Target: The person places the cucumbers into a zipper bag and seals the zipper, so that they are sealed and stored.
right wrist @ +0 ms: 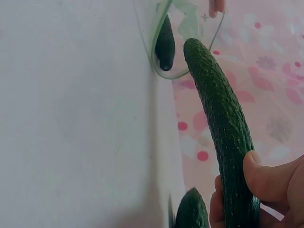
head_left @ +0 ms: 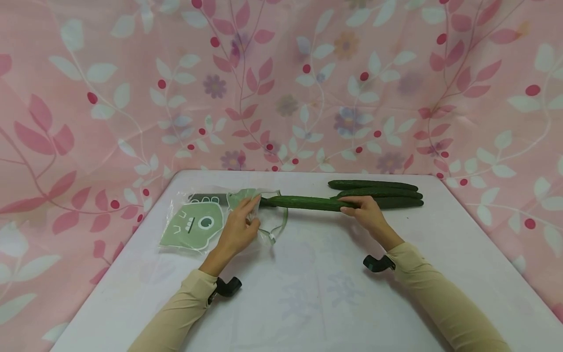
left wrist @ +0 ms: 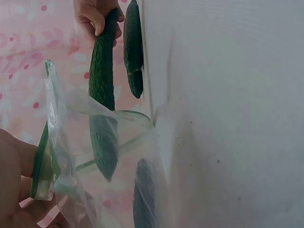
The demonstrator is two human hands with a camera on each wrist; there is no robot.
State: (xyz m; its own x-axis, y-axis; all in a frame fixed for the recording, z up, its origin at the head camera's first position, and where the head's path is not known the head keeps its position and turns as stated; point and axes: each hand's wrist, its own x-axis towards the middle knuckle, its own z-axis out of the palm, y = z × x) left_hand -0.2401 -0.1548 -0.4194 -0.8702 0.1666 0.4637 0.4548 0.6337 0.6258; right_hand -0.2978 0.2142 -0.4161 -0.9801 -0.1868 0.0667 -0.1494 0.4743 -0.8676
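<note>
My right hand (head_left: 370,218) grips a long green cucumber (head_left: 303,202) by its right end, thumb on one side and fingers on the other. Its far end passes into the mouth of a clear zip bag (left wrist: 71,104) printed with a green one-eyed monster face (head_left: 193,226). The upper edge of this bag is pinched in my left hand (head_left: 239,226), which spreads the mouth wide. Inside the bag lies another cucumber (right wrist: 165,45), seen through the plastic in the left wrist view as well. The held cucumber hangs above the table, roughly level.
Three more cucumbers (head_left: 374,185) lie side by side at the back right of the white-covered table (head_left: 308,293). A pink floral cloth (head_left: 281,88) hangs behind the table's back edge. Each wrist wears a small black camera (head_left: 228,287).
</note>
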